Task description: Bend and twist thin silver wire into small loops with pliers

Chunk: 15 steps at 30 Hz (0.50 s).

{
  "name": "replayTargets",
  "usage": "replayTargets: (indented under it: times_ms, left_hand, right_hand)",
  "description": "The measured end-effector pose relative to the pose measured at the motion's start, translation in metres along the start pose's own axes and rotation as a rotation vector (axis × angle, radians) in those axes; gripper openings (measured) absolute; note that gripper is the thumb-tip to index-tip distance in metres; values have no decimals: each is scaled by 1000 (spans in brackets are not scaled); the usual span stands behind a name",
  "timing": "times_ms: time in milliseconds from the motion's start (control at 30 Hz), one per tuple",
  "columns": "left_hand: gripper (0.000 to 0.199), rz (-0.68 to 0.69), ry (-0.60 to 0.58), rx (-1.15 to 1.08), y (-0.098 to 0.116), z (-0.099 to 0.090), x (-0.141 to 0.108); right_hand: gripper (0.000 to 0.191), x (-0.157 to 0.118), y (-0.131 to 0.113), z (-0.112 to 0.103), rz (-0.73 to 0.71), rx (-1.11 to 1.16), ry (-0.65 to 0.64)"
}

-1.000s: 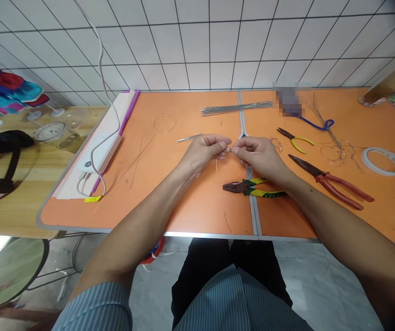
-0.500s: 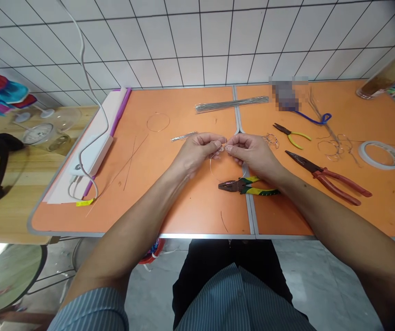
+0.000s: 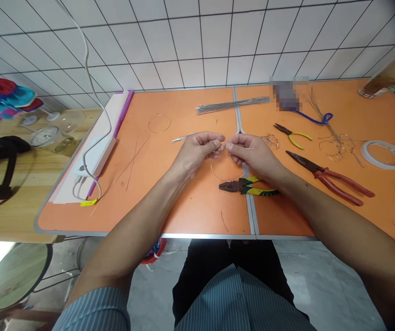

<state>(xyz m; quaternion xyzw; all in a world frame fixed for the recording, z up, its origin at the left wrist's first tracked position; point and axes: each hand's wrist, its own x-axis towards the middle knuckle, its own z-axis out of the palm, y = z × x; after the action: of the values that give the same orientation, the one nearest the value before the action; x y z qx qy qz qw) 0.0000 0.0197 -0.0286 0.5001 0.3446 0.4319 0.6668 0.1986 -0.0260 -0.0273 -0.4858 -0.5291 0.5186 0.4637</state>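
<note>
Watching on my remote feed, I see the left hand (image 3: pixel 197 151) and right hand (image 3: pixel 254 154) curled closed at center frame, their fingertips nearly meeting as they pinch a thin wire loop (image 3: pixel 212 168) that hangs below them over the orange table (image 3: pixel 190 216). Green-and-yellow-handled combination pliers (image 3: pixel 242 186) lie just below the right hand, red-handled pliers (image 3: pixel 331 181) sit further right, and a bundle of straight wire rods (image 3: pixel 231 105) lies toward the top of the table.

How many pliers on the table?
3. Green-and-yellow pliers lie just below the right hand; small yellow-handled pliers lie to the right of that hand; red-handled pliers lie further right. None look hidden.
</note>
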Motion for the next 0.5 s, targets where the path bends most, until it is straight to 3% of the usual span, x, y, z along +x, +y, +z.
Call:
replayTargets:
  times_ms: [300,500]
  left_hand:
    - [15,-18,44,52,1,0,-2]
    - [34,-66,44,84,4,4,-9]
  right_hand:
    - [23,1,5,-7,58,3,5]
    - [17,-4,4,1,27,60,76]
